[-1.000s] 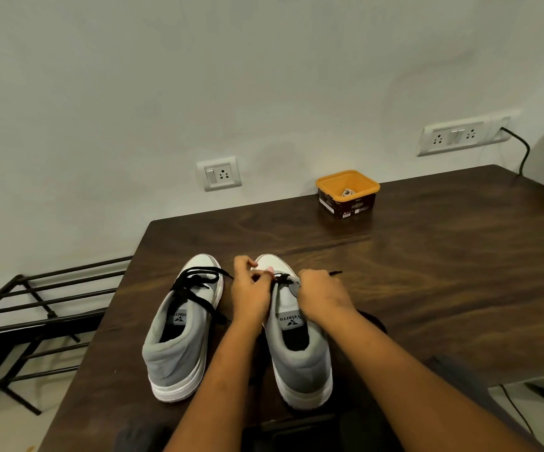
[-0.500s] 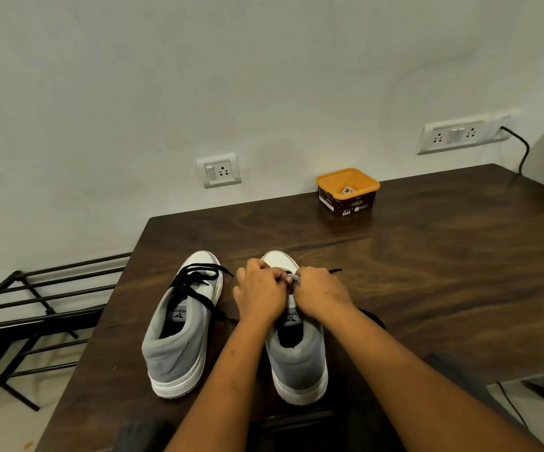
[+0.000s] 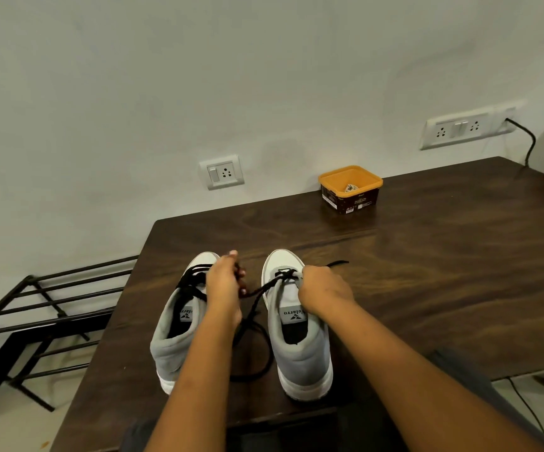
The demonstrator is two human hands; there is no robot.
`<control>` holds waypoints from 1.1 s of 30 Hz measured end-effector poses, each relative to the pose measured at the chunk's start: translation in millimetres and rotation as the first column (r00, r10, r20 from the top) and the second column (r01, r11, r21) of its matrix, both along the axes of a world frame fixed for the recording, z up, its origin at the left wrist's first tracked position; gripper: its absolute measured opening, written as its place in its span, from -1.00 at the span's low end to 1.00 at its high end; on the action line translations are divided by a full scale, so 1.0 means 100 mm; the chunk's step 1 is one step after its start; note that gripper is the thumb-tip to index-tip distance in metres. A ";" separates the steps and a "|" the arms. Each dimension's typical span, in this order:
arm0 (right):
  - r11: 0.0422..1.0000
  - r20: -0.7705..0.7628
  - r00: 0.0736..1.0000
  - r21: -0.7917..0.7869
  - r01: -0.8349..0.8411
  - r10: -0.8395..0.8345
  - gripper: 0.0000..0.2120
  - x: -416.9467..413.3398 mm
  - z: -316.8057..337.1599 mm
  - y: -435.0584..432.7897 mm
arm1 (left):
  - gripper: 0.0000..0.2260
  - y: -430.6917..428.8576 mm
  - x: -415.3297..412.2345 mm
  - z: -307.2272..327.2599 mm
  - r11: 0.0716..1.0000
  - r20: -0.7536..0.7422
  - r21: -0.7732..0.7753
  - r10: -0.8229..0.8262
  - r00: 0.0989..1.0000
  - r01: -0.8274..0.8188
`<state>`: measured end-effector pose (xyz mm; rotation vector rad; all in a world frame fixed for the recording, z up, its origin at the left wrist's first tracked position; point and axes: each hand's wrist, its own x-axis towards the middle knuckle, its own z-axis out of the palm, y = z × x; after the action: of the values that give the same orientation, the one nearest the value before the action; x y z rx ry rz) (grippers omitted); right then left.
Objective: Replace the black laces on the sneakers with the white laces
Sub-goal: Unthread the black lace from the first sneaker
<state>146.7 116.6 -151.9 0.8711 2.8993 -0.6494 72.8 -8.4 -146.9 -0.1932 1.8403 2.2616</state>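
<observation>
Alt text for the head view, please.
The left hand grips a black lace stretched from the right sneaker, which the right hand holds at the tongue. The left sneaker, laced black, stands beside it on a dark table, an orange tub behind.

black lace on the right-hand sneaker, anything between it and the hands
Nothing between: the left hand pinches the black lace. It is threaded through the front eyelets of the right-hand sneaker, which the right hand holds.

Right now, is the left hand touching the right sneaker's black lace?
Touching. The head view shows the left hand gripping the black lace, which stretches from it to the right sneaker.
</observation>
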 end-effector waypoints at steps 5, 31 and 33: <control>1.000 -0.025 1.000 -0.030 -0.001 0.000 -0.75 0.00 0.00 0.01 | -0.92 0.28 0.15 -0.14 0.561 -0.370 -0.828 -0.569 0.734 0.017; 0.999 -0.003 1.000 -0.052 0.004 -0.005 -0.74 -0.02 -0.04 0.04 | -0.91 0.00 0.02 0.11 0.910 -0.351 -0.405 -0.239 0.905 0.083; 0.998 -0.013 1.000 -0.067 0.013 -0.014 -0.74 -0.02 -0.04 0.04 | -0.87 0.14 0.09 -0.02 0.630 -0.394 -0.775 -0.536 0.746 0.044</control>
<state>144.3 120.4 -155.6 0.8831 2.8673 -0.7511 82.2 5.2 -148.4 0.7793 2.7566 1.2750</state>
